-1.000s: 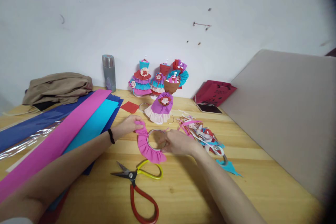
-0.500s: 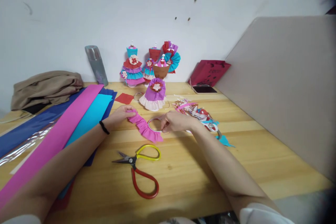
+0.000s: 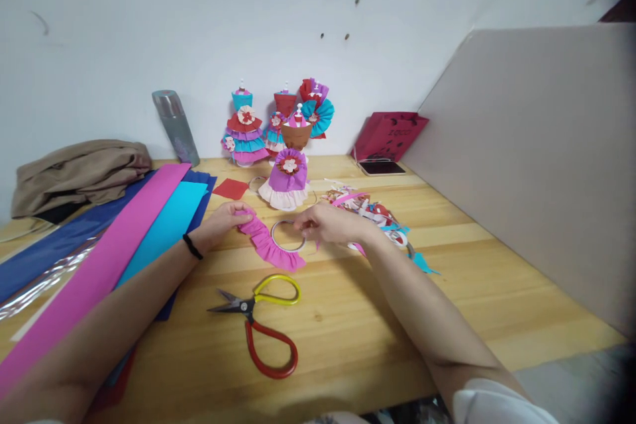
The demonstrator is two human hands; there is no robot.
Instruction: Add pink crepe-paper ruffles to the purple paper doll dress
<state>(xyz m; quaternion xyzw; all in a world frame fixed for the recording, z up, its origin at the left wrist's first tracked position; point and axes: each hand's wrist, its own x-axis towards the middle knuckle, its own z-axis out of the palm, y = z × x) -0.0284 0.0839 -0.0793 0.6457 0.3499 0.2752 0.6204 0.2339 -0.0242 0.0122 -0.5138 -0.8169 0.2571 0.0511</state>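
At the far left of the pale wooden table [image 3: 358, 338], a crumpled brown cloth [image 3: 84, 175] is lying in folds, with a long flat pink sheet [image 3: 104, 265] and a turquoise sheet [image 3: 173, 218] slanting away from the near left. Farther back, a grey cylindrical flask with a metallic cap [image 3: 176, 126] is standing near the wall.

Right of these, the left hand [image 3: 226, 218] is pinching the far left end of a ruffled pink strip [image 3: 268, 247], thumb and fingers clamped together on its edge. The strip is curving over the table between both hands, toward the near right. On the near side, scissors with one yellow and one red handle [image 3: 243, 306] are resting with their blades parted (pointing left, toward the sheets). A thin white ring [image 3: 274, 230] is sitting against the strip's inner curve, and the right hand [image 3: 325, 222] is bending over its right side; its fingers are curling together, but whether they are gripping the ring I cannot tell.

Too hard a pull from the left could flatten the ruffles or tear the strip, and a slack right hold could let the ring slip. Farther right, a loose heap of multicoloured scraps [image 3: 370, 209] is lying close enough to snag.
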